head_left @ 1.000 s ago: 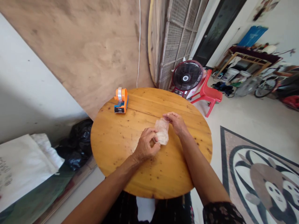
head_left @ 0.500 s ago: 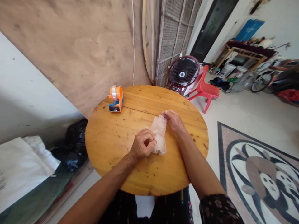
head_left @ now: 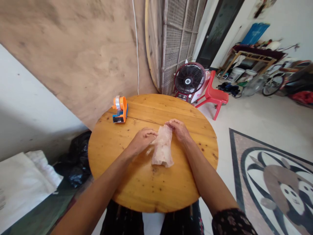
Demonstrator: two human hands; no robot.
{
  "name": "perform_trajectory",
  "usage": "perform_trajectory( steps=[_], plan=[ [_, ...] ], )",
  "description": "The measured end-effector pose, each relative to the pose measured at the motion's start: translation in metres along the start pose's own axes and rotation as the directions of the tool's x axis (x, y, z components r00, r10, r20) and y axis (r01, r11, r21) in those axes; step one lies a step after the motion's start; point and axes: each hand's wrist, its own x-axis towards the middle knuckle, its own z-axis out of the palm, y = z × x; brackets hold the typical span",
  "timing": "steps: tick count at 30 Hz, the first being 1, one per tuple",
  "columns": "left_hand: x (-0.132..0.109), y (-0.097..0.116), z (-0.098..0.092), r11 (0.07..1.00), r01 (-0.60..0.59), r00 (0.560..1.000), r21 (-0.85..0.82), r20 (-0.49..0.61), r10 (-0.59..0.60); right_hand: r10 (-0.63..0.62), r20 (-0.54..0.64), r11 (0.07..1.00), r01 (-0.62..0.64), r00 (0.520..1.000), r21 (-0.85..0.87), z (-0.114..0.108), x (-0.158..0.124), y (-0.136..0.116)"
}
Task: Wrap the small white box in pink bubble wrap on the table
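Observation:
A crumpled, translucent pinkish-white sheet of bubble wrap [head_left: 162,150], rolled into a loose tube, lies on the round wooden table [head_left: 137,189]. My right hand [head_left: 179,130] pinches its far right corner between thumb and fingers. At the left side of the wrap is my left hand [head_left: 143,141], its fingertips closed on the upper left edge. A thin loose flap shows just below those fingers. Whatever may be inside the wrap is hidden.
An orange and blue tape dispenser [head_left: 119,110] with clear tape stands at the table's far left. Beyond the table are a dark red fan [head_left: 189,78] and a red plastic chair [head_left: 215,94]. Black bags [head_left: 78,156] and a white sack [head_left: 24,182] lie to the left.
My left hand has moved up and left from the wrap's middle to its upper left edge, fingers straighter. The wrap's near end has spread wider. My right hand stays at the far corner.

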Motion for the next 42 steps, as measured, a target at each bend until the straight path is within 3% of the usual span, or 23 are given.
perform_trajectory(
  steps=[6,14,18,20,22,26,29,32,35,42],
  plan=[
    [0.024,-0.014,0.022,0.971,0.071,0.992,-0.229,0.115,-0.045,0.001,-0.015,1.0,-0.001,1.0,-0.019,-0.005,0.0,-0.004],
    [0.024,-0.027,0.032,0.916,0.081,0.996,-0.392,0.002,-0.088,0.036,-0.057,0.999,-0.038,0.998,-0.034,-0.006,0.003,-0.006],
    [0.023,-0.025,0.03,0.923,0.079,0.993,-0.378,-0.052,-0.106,-0.102,-0.136,0.977,0.074,0.985,-0.198,-0.003,-0.005,-0.014],
    [0.024,-0.024,0.028,0.938,0.06,0.994,-0.342,-0.066,-0.088,-0.236,-0.076,0.905,0.191,0.969,-0.38,0.003,-0.017,-0.022],
    [0.024,-0.024,0.027,0.954,0.015,0.997,-0.298,-0.071,-0.038,-0.296,0.054,0.755,0.269,0.953,-0.598,0.012,-0.032,-0.031],
    [0.024,-0.024,0.027,0.987,-0.125,0.988,-0.1,-0.106,0.115,-0.241,0.163,0.415,0.254,0.957,-0.874,0.03,-0.054,-0.04],
    [0.021,-0.022,0.029,0.966,-0.219,0.957,0.134,-0.164,0.24,-0.211,0.134,0.282,0.192,0.968,-0.94,0.032,-0.053,-0.037],
    [0.019,-0.02,0.032,0.921,-0.301,0.93,0.247,-0.138,0.341,-0.191,0.119,0.236,0.163,0.974,-0.958,0.027,-0.046,-0.029],
    [0.017,-0.018,0.032,0.908,-0.315,0.927,0.276,-0.117,0.358,-0.191,0.141,0.242,0.185,0.972,-0.952,0.02,-0.041,-0.025],
    [0.02,-0.023,0.031,0.976,-0.138,0.965,0.168,-0.2,0.171,-0.162,0.117,0.303,0.162,0.98,-0.939,0.011,-0.037,-0.03]
  ],
)
